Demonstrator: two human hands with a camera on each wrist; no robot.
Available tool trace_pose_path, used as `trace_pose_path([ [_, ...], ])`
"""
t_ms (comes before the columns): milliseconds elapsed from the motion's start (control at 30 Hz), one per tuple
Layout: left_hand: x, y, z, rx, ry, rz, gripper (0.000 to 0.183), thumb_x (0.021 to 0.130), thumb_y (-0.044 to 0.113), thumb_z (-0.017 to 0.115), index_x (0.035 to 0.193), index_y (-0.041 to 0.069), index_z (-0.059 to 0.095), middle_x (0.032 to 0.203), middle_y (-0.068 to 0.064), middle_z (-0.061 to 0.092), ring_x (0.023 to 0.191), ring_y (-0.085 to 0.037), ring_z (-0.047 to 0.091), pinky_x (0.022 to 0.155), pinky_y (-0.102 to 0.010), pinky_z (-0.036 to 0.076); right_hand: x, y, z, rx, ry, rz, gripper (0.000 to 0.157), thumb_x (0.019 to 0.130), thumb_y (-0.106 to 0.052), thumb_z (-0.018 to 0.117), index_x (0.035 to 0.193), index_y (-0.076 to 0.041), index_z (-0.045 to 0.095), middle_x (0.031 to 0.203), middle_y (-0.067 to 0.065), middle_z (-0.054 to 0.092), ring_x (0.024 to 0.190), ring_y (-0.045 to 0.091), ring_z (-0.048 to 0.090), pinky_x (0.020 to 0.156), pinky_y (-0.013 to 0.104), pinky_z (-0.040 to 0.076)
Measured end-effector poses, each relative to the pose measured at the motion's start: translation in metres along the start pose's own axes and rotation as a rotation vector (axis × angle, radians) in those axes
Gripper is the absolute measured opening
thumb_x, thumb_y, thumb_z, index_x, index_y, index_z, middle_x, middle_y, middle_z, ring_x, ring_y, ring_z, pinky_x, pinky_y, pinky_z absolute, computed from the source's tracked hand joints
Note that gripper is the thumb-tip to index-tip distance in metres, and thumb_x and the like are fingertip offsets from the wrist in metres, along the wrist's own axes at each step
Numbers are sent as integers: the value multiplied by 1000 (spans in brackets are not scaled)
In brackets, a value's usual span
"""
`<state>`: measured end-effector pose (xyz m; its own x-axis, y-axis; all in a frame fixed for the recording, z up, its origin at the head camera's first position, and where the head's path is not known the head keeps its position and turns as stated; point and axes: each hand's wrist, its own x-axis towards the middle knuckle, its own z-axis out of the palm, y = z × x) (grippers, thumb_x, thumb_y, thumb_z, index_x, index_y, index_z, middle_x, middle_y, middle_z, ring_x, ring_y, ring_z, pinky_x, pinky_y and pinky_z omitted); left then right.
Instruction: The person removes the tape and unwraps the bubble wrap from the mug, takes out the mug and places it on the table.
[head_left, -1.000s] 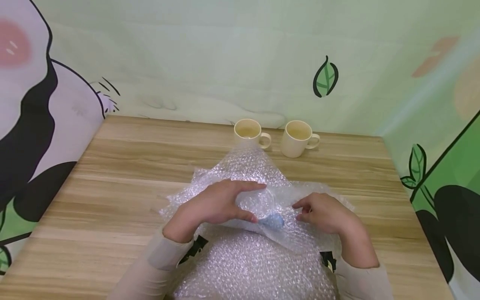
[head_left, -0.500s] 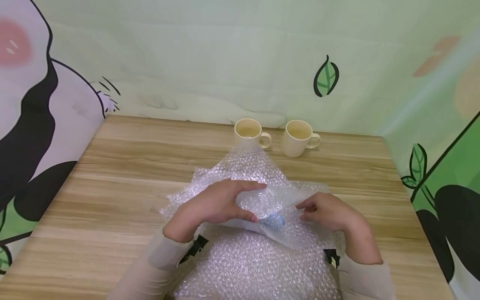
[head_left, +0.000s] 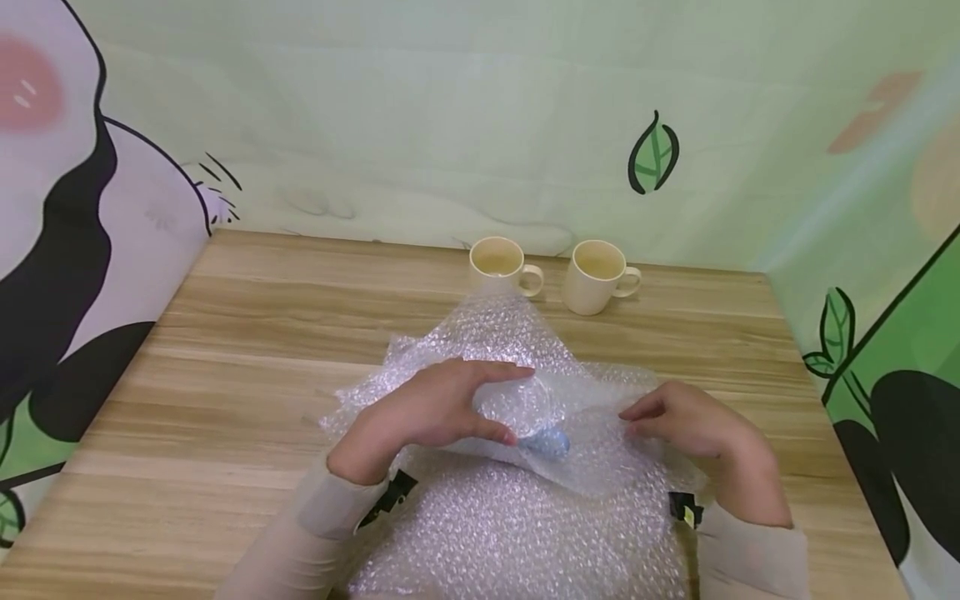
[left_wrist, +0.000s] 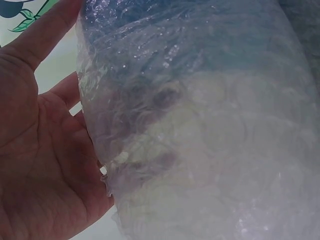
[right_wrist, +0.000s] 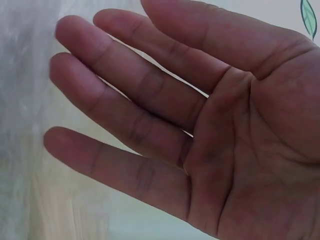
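Several layers of clear bubble wrap spread over the front middle of the table. On top lies a bubble-wrapped bundle with a light-blue part showing through; what is inside cannot be made out. My left hand holds the bundle from the left, thumb on the near side and forefinger along the far side. In the left wrist view, fingertips of the left hand show dimly through the plastic. My right hand is at the wrap's right side, its fingers nearly straight and slightly spread.
Two cream mugs stand upright at the back of the wooden table, handles to the right. A raised corner of bubble wrap partly covers the lower front of the left mug. Printed cloth walls border the table.
My right hand has slid to the right across the wrap, away from the bundle. The left hand and bundle have stayed in place.
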<state>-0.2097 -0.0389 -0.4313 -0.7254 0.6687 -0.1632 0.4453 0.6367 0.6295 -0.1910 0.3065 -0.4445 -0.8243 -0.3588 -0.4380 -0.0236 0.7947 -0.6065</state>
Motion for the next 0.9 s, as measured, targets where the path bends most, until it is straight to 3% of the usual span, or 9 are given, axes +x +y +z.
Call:
trace_pose_path([
  [167, 0, -1, 1, 3, 2, 8, 82, 83, 48, 85, 155, 35, 48, 159, 11, 50, 146, -19, 48, 120, -43, 42, -2, 7, -4, 18, -2, 55, 27, 97, -21, 72, 119, -5, 78, 124, 15, 75, 115, 30, 69, 94, 49, 58],
  [433, 0, 0, 1, 0, 4, -2, 82, 82, 47, 85, 155, 35, 48, 158, 11, 50, 146, -19, 48, 120, -44, 41, -1, 17, -7, 68, -1, 64, 24, 97, -16, 71, 114, -1, 78, 112, 11, 78, 98, 13, 66, 83, 31, 54],
  [900, 1, -1, 2, -6, 6, 4, 82, 83, 47, 85, 155, 34, 48, 159, 11, 50, 147, -20, 48, 121, -44, 41, 6, 26, -4, 159, -7, 67, 22, 96, -8, 70, 112, 5, 77, 107, 15, 79, 92, 13, 70, 78, 33, 60],
])
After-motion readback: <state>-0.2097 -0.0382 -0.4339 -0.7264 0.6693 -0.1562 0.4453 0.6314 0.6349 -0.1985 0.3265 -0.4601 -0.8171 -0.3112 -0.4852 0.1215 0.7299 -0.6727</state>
